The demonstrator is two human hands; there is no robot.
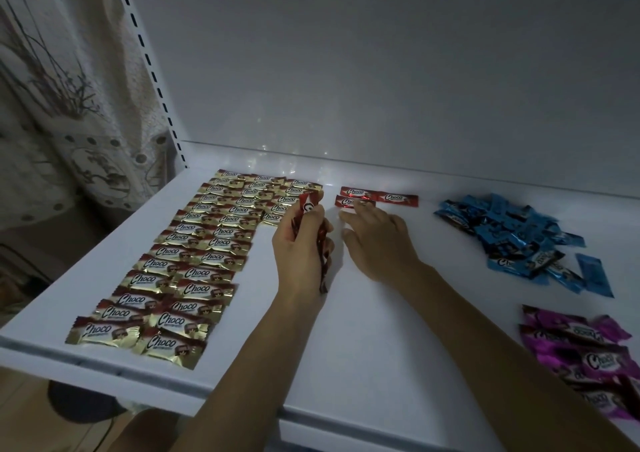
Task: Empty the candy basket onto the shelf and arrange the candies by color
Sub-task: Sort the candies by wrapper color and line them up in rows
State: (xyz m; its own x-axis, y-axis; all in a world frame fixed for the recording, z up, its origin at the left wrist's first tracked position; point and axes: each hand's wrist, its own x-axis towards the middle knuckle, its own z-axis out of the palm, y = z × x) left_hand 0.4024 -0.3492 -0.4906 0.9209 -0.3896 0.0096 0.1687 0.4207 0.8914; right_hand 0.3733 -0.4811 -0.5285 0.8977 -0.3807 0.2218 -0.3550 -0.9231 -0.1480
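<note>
3 red candies (375, 198) laid; L hand (301, 244) grips red bunch (313, 230).

A pale fabric curtain (65, 81) printed with dark branch and dot patterns hangs at the left, beside a white slotted metal upright (152, 71). Behind stands a plain white back panel (381, 71). Below, a dark round object (83, 403) sits on tan flooring (20, 413).

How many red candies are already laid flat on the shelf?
3 red candies lie flat: two end to end at the back, and one in front, partly under the right hand. More red ones are bunched in the left hand, count unclear.
</note>
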